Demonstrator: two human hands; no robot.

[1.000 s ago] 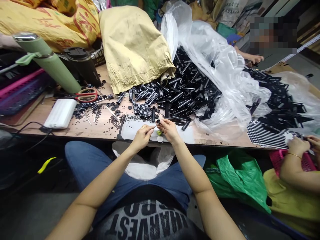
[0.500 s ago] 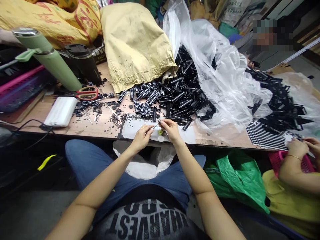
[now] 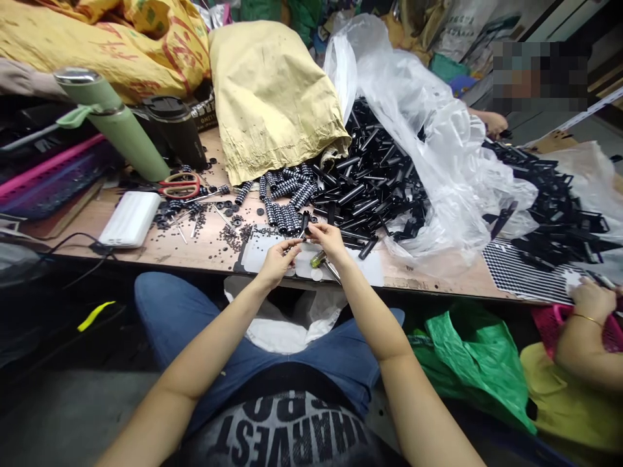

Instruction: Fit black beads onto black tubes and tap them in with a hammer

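Note:
Over the front edge of the bench, my left hand (image 3: 278, 263) pinches a thin metal rod, its end pointing toward my other hand. Close by on the right, my right hand (image 3: 329, 243) has its fingertips pinched together beside an upright black tube (image 3: 305, 222). What sits between those fingertips is too small to make out. Below them a tool with a yellow-green handle (image 3: 318, 259) lies on a white sheet (image 3: 363, 266), partly behind my right wrist. Just beyond are stacks of small ridged black rings (image 3: 285, 215) and a heap of black tubular parts (image 3: 357, 194).
Scissors (image 3: 181, 185), a white power bank (image 3: 130, 219), a green flask (image 3: 119, 130) and scattered tiny black bits (image 3: 233, 239) occupy the left. A beige sack (image 3: 277, 97) and clear plastic (image 3: 438, 175) stand behind. At right, a co-worker's hand (image 3: 591, 298) is near a checked sheet (image 3: 516, 272).
The view has shifted slightly, so everything sits lower and further right. My right fingertips have come up beside the black tube. More of the yellow-green handled tool shows.

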